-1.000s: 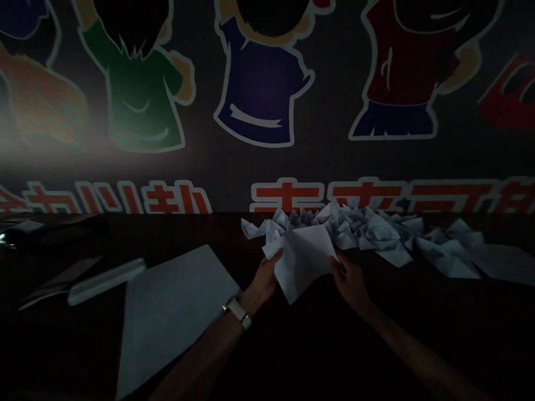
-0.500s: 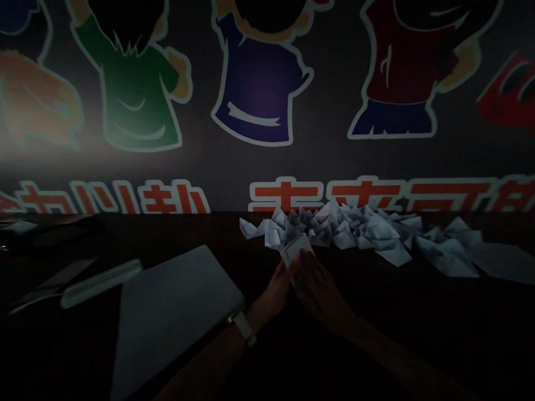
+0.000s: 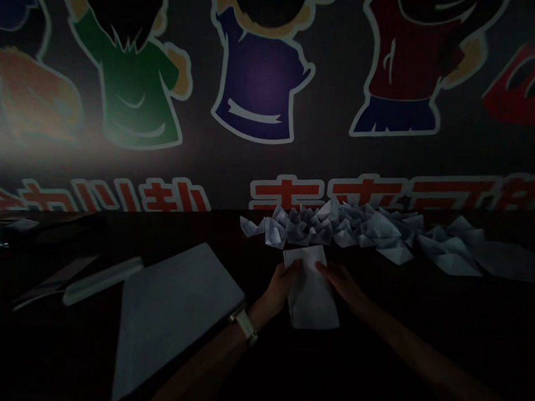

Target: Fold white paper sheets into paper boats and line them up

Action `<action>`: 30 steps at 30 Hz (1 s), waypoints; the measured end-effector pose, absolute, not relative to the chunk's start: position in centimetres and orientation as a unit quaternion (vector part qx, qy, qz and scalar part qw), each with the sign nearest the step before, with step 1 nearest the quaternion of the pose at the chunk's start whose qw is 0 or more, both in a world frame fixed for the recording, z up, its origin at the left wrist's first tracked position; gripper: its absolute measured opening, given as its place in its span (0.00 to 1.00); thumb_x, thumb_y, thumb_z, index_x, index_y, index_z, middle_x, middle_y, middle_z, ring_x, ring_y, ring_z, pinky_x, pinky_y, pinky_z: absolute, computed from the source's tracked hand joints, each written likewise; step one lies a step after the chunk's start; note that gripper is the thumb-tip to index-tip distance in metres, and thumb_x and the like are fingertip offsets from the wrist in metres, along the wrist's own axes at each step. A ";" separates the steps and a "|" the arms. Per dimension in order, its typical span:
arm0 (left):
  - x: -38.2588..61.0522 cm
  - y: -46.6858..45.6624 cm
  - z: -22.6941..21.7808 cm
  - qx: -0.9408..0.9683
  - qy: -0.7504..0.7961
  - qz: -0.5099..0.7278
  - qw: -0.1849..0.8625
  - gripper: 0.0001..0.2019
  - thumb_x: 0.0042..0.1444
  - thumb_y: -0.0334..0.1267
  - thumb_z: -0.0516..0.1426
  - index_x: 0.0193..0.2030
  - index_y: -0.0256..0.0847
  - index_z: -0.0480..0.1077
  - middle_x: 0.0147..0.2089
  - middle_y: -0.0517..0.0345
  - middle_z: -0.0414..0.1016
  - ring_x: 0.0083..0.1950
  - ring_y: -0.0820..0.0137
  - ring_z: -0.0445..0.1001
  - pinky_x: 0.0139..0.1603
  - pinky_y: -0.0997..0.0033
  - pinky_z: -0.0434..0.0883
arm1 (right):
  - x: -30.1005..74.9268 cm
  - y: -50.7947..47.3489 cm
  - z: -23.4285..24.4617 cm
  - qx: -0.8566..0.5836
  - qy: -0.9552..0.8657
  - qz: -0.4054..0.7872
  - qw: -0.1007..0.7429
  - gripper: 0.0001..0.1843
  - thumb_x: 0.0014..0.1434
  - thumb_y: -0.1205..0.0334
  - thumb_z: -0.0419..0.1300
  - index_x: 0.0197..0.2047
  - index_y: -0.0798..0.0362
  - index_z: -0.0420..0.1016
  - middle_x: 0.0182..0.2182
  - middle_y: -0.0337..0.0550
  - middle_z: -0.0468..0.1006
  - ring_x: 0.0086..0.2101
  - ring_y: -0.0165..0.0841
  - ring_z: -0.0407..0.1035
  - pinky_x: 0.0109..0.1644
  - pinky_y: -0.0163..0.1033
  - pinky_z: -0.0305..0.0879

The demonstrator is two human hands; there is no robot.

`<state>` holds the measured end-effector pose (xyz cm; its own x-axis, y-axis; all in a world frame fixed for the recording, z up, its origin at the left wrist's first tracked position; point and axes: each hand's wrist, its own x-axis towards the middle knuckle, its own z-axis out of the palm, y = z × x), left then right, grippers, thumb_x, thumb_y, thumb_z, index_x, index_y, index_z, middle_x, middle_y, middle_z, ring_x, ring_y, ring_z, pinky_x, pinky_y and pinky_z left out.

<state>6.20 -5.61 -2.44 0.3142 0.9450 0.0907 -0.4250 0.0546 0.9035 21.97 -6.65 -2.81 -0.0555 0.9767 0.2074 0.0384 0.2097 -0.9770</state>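
Observation:
A folded sheet of white paper [image 3: 313, 301] is held upright-lengthwise between my two hands, over the dark table. My left hand [image 3: 276, 288], with a pale-strapped watch on its wrist, grips the paper's left edge, thumb on top. On the opposite edge my right hand [image 3: 342, 282] pinches the paper with its thumb on top; its other fingers are partly hidden in the dark. Just beyond the paper lies a heap of folded paper boats [image 3: 345, 229], several of them overlapping.
Left of my hands rests a stack of white paper [image 3: 176, 314]. Farther left lie a long pale rod-like object [image 3: 103, 281] and dark items with a shiny spot. A flat white sheet [image 3: 509, 260] lies at the right. Behind the table stands a wall [image 3: 194, 157] with cartoon figures.
The folded paper now shows at full length toward me. My right hand has moved off its top to the right edge; my left hand stays at the left edge.

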 end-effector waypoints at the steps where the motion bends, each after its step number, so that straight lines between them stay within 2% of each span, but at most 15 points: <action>1: 6.3 -5.7 -2.4 0.467 0.281 0.511 0.665 0.18 0.43 0.47 0.62 0.34 0.33 0.73 0.30 0.53 0.76 0.31 0.67 0.72 0.34 0.71 0.66 | 22.1 -6.6 -2.9 -0.441 -0.556 0.480 0.517 0.27 0.47 0.41 0.60 0.39 0.57 0.76 0.34 0.49 0.80 0.36 0.44 0.73 0.39 0.44 0.69; 6: 6.7 -5.8 -2.2 0.507 0.302 0.559 0.582 0.21 0.42 0.51 0.62 0.36 0.35 0.73 0.33 0.53 0.76 0.33 0.66 0.72 0.36 0.69 0.68 | 21.9 -7.0 -2.9 -0.448 -0.528 0.477 0.542 0.26 0.42 0.43 0.64 0.35 0.58 0.79 0.30 0.47 0.80 0.32 0.42 0.73 0.35 0.42 0.68; 12: 6.3 -6.2 -1.0 0.590 0.331 0.615 0.406 0.16 0.50 0.49 0.57 0.31 0.35 0.71 0.30 0.54 0.73 0.33 0.68 0.70 0.35 0.70 0.67 | 21.5 -7.5 -2.4 -0.450 -0.542 0.449 0.549 0.24 0.41 0.46 0.66 0.35 0.57 0.79 0.31 0.47 0.80 0.32 0.43 0.73 0.36 0.42 0.67; 15: 6.1 -6.5 -0.8 0.603 0.336 0.631 0.352 0.17 0.54 0.50 0.53 0.29 0.36 0.69 0.27 0.57 0.70 0.30 0.71 0.67 0.33 0.72 0.66 | 21.4 -7.5 -2.6 -0.454 -0.539 0.439 0.558 0.24 0.41 0.46 0.66 0.35 0.57 0.79 0.31 0.47 0.80 0.33 0.43 0.73 0.36 0.43 0.67; 21: 6.0 -6.5 -1.1 0.605 0.339 0.642 0.328 0.17 0.56 0.50 0.51 0.29 0.36 0.65 0.25 0.62 0.64 0.26 0.76 0.61 0.28 0.77 0.62 | 21.5 -7.4 -2.9 -0.438 -0.555 0.435 0.558 0.21 0.44 0.48 0.65 0.36 0.56 0.79 0.32 0.46 0.80 0.33 0.42 0.73 0.37 0.42 0.67; 30: 5.9 -6.6 -0.7 0.621 0.332 0.637 0.315 0.13 0.56 0.46 0.53 0.35 0.36 0.68 0.25 0.61 0.65 0.27 0.74 0.63 0.28 0.76 0.63 | 21.5 -7.9 -2.3 -0.436 -0.569 0.424 0.554 0.21 0.45 0.47 0.64 0.34 0.57 0.79 0.30 0.45 0.80 0.31 0.40 0.72 0.35 0.41 0.67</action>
<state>5.92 -6.58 -0.71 -0.0311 0.8136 0.5806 0.0106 -0.5806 0.8141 21.47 -7.88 -2.32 -0.0067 0.9654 0.2606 0.0260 0.2607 -0.9651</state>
